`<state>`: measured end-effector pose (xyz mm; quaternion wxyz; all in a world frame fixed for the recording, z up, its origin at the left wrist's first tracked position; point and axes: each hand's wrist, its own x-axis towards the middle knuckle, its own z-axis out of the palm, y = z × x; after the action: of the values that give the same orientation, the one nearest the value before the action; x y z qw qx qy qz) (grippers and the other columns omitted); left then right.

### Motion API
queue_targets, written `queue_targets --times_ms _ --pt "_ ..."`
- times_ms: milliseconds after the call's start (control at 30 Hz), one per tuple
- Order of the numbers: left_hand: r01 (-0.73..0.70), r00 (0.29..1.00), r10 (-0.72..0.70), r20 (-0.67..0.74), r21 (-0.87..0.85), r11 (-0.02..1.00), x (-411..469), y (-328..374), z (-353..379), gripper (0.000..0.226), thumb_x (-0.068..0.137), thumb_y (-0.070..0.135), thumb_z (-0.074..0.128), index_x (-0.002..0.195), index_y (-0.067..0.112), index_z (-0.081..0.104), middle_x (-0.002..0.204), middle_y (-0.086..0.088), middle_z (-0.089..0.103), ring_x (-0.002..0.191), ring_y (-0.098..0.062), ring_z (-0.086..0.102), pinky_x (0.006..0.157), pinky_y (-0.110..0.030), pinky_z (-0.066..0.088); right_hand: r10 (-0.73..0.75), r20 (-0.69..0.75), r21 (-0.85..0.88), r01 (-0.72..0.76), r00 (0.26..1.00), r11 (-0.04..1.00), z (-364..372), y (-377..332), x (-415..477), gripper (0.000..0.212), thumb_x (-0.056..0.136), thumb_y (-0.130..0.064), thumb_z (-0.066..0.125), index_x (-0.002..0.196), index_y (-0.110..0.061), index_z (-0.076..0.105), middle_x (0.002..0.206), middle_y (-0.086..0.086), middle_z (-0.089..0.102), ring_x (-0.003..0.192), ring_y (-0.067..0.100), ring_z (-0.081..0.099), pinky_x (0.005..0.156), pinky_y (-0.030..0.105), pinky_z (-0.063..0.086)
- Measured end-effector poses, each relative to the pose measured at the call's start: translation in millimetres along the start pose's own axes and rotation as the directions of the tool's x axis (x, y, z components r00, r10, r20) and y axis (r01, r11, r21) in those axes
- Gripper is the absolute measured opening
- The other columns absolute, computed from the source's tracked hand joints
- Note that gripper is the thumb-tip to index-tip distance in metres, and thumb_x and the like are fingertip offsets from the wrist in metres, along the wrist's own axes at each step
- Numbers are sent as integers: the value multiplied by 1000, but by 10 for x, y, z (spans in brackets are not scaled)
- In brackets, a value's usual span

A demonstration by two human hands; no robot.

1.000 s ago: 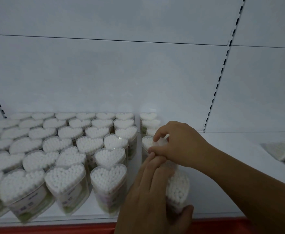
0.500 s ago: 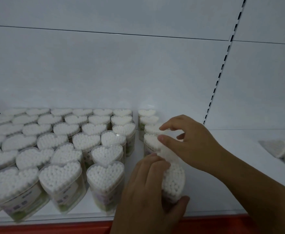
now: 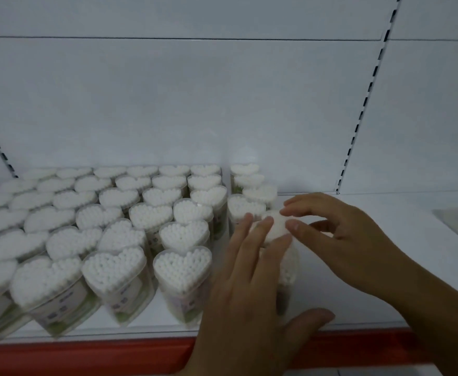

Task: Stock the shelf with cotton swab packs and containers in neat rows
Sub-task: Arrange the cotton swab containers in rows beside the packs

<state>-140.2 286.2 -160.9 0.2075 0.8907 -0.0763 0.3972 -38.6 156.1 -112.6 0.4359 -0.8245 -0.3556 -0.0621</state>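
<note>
Grips open, left hand [image 3: 249, 280] and right hand [image 3: 355, 240] are touching the heart-shaped swab container [image 3: 275, 230]; slide it flush with its row [image 3: 245, 206]

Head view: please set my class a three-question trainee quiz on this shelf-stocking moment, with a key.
1. True or false: the cotton swab containers have round tops.
2. The shelf edge strip is: A red, B blue, C green.
3. Fill in: the left hand and right hand both touch containers in the ___ column.
Key: 1 false, heart-shaped; 2 A; 3 rightmost.
</note>
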Motion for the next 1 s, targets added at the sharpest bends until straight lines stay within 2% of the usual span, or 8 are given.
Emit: queue_targets --times_ms 100,200,333,367,433,500,733,1000 --pt "-83 991 70 -111 -113 990 -44 19 -206 40 77 50 61 108 25 65 131 2 59 133 -19 46 102 -33 46 -39 -38 -10 39 998 999 14 -81 37 33 73 -58 49 92 -37 67 103 -33 60 101 -9 56 82 6 44" --pt "-127 984 124 -127 -13 992 -108 -103 -455 25 74 43 62 86 25 75 114 6 67 122 -15 54 98 -28 47 -86 13 -78 87 996 993 103 -193 166 20 77 -47 56 90 -37 67 102 -28 62 101 -9 55 82 7 43" --pt "-39 988 -5 154 279 960 17 -375 -734 52 72 51 52 105 17 73 117 -5 68 117 -26 60 94 -50 48 -162 218 -303 224 963 926 289 -404 625 23 86 -37 56 106 -34 66 116 -18 61 104 -3 53 93 23 43" --pt "-10 959 -97 268 371 929 91 -418 -775 63 74 56 51 119 14 66 128 -9 62 126 -28 53 102 -45 41 -142 304 -374 255 942 892 346 -421 770 28 87 -33 55 114 -33 64 123 -15 58 111 1 51 98 26 41" --pt "10 914 -196 354 464 886 207 -528 -781 86 82 67 42 150 18 26 158 -8 22 147 -23 13 115 -29 2 -56 416 -489 275 908 828 456 -425 1014 35 88 -28 57 123 -33 59 133 -12 52 118 5 46 102 27 38" --pt "3 884 -205 421 434 901 277 -638 -743 96 81 76 33 152 24 -3 161 2 -9 146 -14 -16 100 -22 -25 -5 435 -534 263 900 804 542 -394 1157 36 86 -29 62 121 -33 60 128 -11 54 108 4 47 94 22 39" --pt "20 865 -210 457 387 922 334 -661 -611 77 83 72 34 142 24 25 147 3 31 138 -17 22 115 -33 15 -84 378 -518 286 922 806 604 -287 1235 29 78 -28 70 107 -29 69 93 -16 53 85 1 46 70 9 35" --pt "92 833 -225 505 275 957 267 -647 -647 83 86 64 41 152 30 5 161 9 1 146 -8 -6 116 -27 -2 -106 391 -441 287 914 850 630 -249 1268 23 83 -29 68 105 -27 73 107 -14 64 81 -5 45 79 15 37"
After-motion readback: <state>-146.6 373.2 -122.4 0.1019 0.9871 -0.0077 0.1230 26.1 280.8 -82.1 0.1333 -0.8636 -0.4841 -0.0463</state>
